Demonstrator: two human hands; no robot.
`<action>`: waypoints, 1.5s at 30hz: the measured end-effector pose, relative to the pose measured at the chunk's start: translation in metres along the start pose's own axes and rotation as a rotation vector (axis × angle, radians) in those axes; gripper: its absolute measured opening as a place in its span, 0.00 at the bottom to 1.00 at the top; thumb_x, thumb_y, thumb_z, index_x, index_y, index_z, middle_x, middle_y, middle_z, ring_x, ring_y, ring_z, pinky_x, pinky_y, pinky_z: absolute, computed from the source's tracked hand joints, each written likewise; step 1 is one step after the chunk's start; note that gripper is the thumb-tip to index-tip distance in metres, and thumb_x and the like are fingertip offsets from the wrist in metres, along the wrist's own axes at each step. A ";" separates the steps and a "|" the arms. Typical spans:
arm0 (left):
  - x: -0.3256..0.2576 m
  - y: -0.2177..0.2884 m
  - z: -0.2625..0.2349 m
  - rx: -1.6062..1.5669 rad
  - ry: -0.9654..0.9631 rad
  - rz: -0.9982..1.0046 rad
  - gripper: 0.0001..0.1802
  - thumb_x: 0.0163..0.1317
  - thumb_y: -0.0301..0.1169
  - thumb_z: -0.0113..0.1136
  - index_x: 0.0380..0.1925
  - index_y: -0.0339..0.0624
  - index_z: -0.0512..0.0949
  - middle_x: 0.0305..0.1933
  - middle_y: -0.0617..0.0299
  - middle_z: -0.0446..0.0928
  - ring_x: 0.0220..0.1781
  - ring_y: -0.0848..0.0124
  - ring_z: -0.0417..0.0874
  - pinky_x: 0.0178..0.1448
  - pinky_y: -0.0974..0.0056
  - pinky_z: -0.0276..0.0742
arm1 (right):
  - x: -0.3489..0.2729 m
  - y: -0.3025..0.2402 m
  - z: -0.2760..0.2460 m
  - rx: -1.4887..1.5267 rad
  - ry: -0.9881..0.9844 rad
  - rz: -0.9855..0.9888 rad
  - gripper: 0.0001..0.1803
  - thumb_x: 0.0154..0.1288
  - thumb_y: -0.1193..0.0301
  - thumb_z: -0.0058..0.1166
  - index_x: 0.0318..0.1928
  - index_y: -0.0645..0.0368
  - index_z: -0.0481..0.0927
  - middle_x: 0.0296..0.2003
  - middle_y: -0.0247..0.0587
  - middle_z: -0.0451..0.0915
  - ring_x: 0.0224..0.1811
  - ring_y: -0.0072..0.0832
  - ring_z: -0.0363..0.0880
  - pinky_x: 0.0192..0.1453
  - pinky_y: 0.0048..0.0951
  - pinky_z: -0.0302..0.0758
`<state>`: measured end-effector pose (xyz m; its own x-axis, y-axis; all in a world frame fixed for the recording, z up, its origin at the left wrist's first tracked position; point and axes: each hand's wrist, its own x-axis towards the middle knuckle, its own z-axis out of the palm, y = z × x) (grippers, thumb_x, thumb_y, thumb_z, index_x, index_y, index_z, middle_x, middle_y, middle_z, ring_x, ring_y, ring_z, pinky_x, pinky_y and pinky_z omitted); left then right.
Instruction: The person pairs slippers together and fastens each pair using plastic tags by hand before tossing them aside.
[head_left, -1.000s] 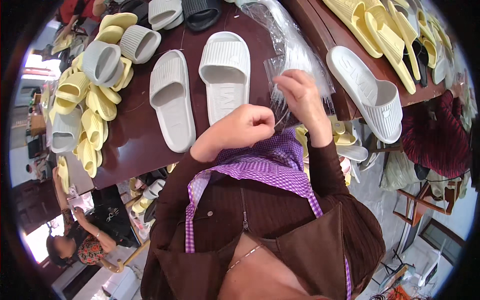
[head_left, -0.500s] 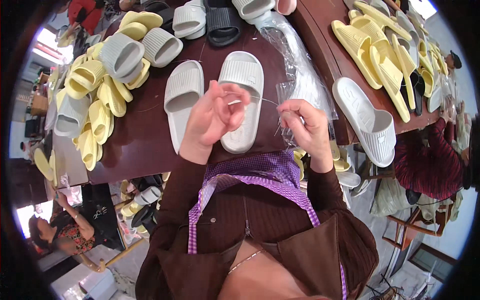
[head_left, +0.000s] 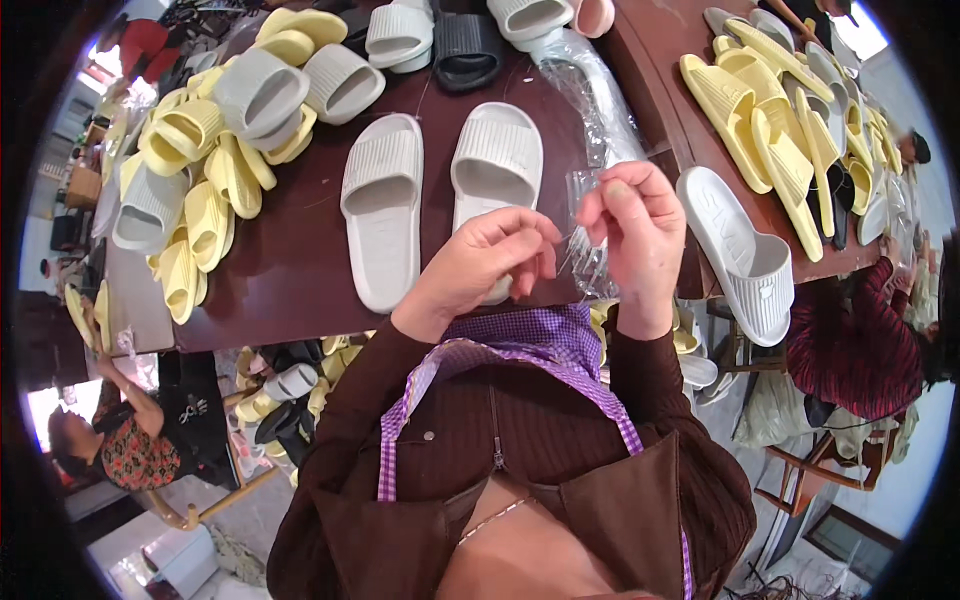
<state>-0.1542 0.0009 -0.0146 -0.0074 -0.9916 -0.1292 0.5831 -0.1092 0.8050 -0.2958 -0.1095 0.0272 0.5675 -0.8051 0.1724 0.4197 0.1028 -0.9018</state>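
Note:
Two light grey ribbed slide sandals lie side by side on the dark red table: the left slide [head_left: 383,215] is in full view, while the right slide [head_left: 497,160] is partly covered at its heel by my left hand [head_left: 490,262]. That hand is closed, fingers curled toward my right hand; what they grip is hidden. My right hand [head_left: 640,240] pinches thumb and fingers together above a bundle of thin clear plastic strands [head_left: 597,262]. A fine clear strand [head_left: 568,243] shows faintly between the hands; its ends cannot be made out.
Yellow slides [head_left: 232,178] and grey slides [head_left: 262,92] are heaped at the left. A black slide [head_left: 468,52] stands at the back. Clear plastic wrapping [head_left: 600,95] lies right of centre. One grey slide [head_left: 740,255] overhangs the right table's edge, near more yellow slides [head_left: 745,110]. Other people sit at both sides.
My left hand has turned over and moved right and lower, its fingers now curled toward the right hand. My right hand has risen slightly. The strand between them shows less clearly.

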 end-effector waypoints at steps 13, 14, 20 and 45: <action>-0.086 0.021 0.008 1.434 0.069 0.330 0.07 0.56 0.29 0.60 0.32 0.36 0.78 0.31 0.52 0.79 0.33 0.57 0.81 0.37 0.59 0.75 | -0.037 0.055 -0.015 -0.251 -0.247 0.631 0.04 0.61 0.75 0.50 0.29 0.59 0.73 0.22 0.36 0.76 0.17 0.19 0.71 0.19 0.18 0.67; -0.089 0.017 0.004 1.422 0.073 0.281 0.07 0.56 0.29 0.60 0.32 0.36 0.78 0.31 0.52 0.79 0.33 0.57 0.81 0.37 0.59 0.75 | -0.039 0.059 -0.016 -0.182 -0.266 0.727 0.04 0.61 0.75 0.51 0.28 0.59 0.73 0.22 0.36 0.76 0.16 0.19 0.71 0.18 0.19 0.67; -0.094 -0.002 -0.004 1.402 0.094 0.222 0.08 0.57 0.30 0.60 0.32 0.36 0.77 0.30 0.51 0.79 0.32 0.55 0.81 0.36 0.58 0.75 | -0.023 0.064 -0.020 -0.072 -0.244 0.983 0.06 0.61 0.74 0.50 0.27 0.59 0.72 0.21 0.36 0.76 0.15 0.20 0.71 0.15 0.22 0.67; 0.003 -0.028 -0.040 1.558 0.669 0.179 0.11 0.61 0.31 0.51 0.26 0.33 0.71 0.20 0.41 0.76 0.25 0.45 0.80 0.31 0.47 0.76 | 0.052 0.056 -0.002 -0.472 -0.248 0.434 0.11 0.65 0.72 0.50 0.43 0.67 0.76 0.26 0.37 0.78 0.22 0.22 0.76 0.25 0.23 0.74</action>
<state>-0.1379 0.0039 -0.0609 0.5193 -0.8424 0.1440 -0.7520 -0.3704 0.5453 -0.2443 -0.1466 -0.0148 0.7838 -0.5850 -0.2085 -0.2036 0.0751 -0.9762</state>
